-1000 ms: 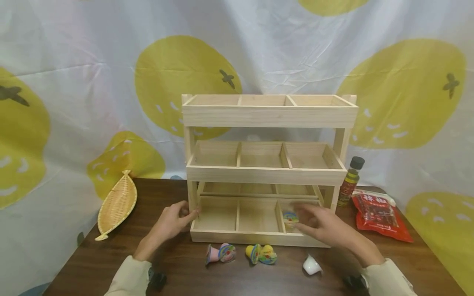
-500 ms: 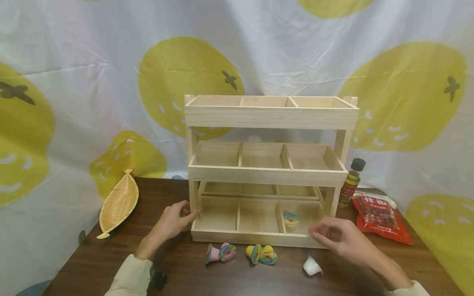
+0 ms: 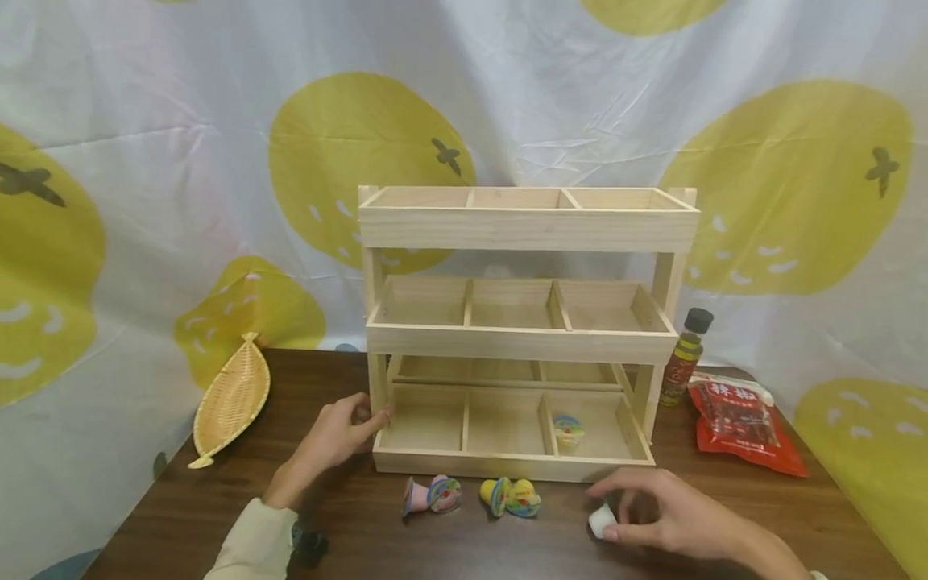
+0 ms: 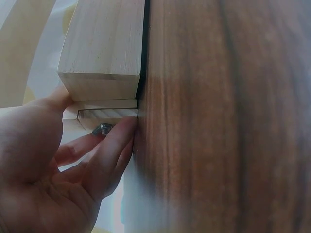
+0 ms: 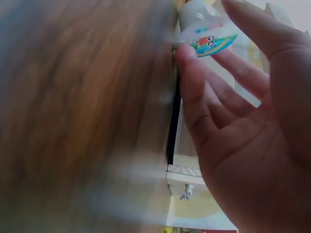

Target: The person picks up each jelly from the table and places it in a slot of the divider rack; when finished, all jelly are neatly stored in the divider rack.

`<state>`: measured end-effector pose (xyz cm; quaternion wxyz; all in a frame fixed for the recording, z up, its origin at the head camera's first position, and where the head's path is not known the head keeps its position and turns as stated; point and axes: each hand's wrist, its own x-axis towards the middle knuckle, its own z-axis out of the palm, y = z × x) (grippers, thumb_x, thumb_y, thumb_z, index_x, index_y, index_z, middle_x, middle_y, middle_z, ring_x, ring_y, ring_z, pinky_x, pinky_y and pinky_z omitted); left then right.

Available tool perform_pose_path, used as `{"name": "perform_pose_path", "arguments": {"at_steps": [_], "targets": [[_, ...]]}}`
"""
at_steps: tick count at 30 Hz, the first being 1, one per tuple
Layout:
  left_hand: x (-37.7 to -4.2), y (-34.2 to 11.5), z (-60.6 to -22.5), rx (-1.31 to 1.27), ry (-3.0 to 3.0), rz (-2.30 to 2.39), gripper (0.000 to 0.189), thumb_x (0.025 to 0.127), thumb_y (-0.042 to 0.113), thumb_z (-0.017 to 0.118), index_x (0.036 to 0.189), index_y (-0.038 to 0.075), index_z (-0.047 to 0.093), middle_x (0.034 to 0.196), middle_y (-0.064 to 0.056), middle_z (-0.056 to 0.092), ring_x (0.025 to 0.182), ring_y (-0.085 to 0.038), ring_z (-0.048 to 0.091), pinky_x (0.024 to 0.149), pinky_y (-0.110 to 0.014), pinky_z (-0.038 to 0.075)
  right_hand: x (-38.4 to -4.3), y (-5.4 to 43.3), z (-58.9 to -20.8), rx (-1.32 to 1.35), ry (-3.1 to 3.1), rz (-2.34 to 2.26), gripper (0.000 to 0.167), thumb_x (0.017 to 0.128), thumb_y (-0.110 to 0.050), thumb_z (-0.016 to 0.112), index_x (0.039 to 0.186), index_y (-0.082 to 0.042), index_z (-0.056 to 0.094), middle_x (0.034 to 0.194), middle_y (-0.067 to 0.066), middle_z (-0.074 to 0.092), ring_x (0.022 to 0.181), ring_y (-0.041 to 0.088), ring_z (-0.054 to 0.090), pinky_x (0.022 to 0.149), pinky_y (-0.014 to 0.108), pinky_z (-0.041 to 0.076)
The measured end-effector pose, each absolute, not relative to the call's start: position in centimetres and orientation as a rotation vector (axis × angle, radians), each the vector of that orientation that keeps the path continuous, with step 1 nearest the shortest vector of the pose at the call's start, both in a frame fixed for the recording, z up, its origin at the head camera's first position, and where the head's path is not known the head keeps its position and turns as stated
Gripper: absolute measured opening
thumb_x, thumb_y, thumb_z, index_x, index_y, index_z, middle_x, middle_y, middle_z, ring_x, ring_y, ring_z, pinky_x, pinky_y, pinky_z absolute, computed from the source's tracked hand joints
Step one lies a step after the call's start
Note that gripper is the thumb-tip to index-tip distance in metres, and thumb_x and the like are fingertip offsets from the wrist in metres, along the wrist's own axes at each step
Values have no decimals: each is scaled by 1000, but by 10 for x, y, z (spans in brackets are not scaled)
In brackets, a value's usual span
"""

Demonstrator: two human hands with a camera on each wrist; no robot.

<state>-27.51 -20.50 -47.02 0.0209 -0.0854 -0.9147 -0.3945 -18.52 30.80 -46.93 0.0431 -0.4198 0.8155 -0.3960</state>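
Lower right of the frame, and here's the right hand (image 3: 663, 511), its grip pinching the white cup (image 3: 601, 523), thumb low on the near side, index finger arched over the top! The wrist view is blurred, so how firm that pinch is, I can't fairly call. The cup sits tilted just in front of the rack, and its printed lid (image 5: 211, 46) shows up close.

Over to the left of centre: the left hand (image 3: 337, 431) grips the lower left end of the wooden rack (image 3: 522, 344), thumb at the edge, fingers beside a small metal fastener (image 4: 103, 129).

Bottom centre, pink cups (image 3: 444, 495) and yellow cups (image 3: 524, 499) lie on their sides along the dark wooden surface (image 3: 449, 556). Up in the bottom tray, right-hand compartment, leans another lidded cup (image 3: 569, 431) against the divider.

Out to the right, a dark-capped bottle (image 3: 680, 370) stands beside the rack, a red packet (image 3: 735, 419) near it; far left, a woven basket (image 3: 232, 395); behind everything, yellow-patterned cloth (image 3: 565, 105).
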Motion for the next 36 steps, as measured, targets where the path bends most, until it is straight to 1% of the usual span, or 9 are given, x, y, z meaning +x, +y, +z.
{"name": "perform_pose_path", "arguments": {"at_steps": [5,8,12,14,17,23,27,30,36], "targets": [[-274,-205,-470,-267,-2831,-1231,40,105,47,72,102,7,69,90,-5,78,66,-15,75,61,-27,58,-186,308,-470,-1271,2423,-1233,50,93,-20,88,137,-11,67,88,-2,74,76,-1,67,59,23,57],[-274,-206,-469,-262,-2821,-1263,39,105,46,72,104,6,70,91,-5,79,68,-15,76,61,-27,61,-188,307,-469,-1265,2389,-1225,54,91,-21,90,139,-11,66,90,3,73,77,5,69,62,25,60],[-275,-207,-467,-264,-2813,-1252,38,105,45,72,103,7,70,91,-5,79,67,-15,75,62,-27,60,-191,307,-466,-1256,2358,-1200,57,91,-21,90,141,-11,64,93,6,71,78,13,70,66,27,61],[-275,-208,-467,-275,-2816,-1211,39,105,46,72,101,8,70,90,-4,79,66,-14,73,62,-28,58,-193,306,-464,-1246,2364,-1186,55,92,-22,89,140,-12,65,94,4,71,79,13,70,67,26,61],[-276,-208,-466,-284,-2822,-1147,38,105,46,71,99,9,69,88,-3,78,66,-12,68,62,-28,53,-195,302,-463,-1232,2409,-1169,50,93,-25,89,137,-13,69,92,-1,73,80,9,70,67,26,61],[-277,-207,-467,-292,-2824,-1104,37,106,44,71,94,9,67,84,-1,74,65,-11,61,60,-28,49,-197,294,-461,-1186,2507,-1124,43,94,-31,87,131,-14,73,93,-9,75,84,3,69,71,26,61],[-277,-206,-469,-299,-2827,-1124,37,106,42,71,92,9,65,83,-1,74,64,-11,63,59,-27,51,-197,292,-454,-1157,2573,-1076,42,95,-37,86,129,-16,74,93,-15,76,84,1,70,73,26,59],[-276,-205,-470,-300,-2829,-1130,36,106,42,71,92,9,65,84,-1,75,64,-11,63,59,-28,51,-195,292,-445,-1115,2602,-1080,40,96,-36,85,129,-15,74,96,-14,79,85,1,71,75,26,59],[-274,-204,-469,-299,-2828,-1140,37,106,43,71,93,9,66,85,-1,76,64,-10,65,60,-28,53,-198,294,-423,-998,2712,-1080,36,97,-36,84,127,-18,76,97,-14,81,87,2,74,76,26,63]]}}
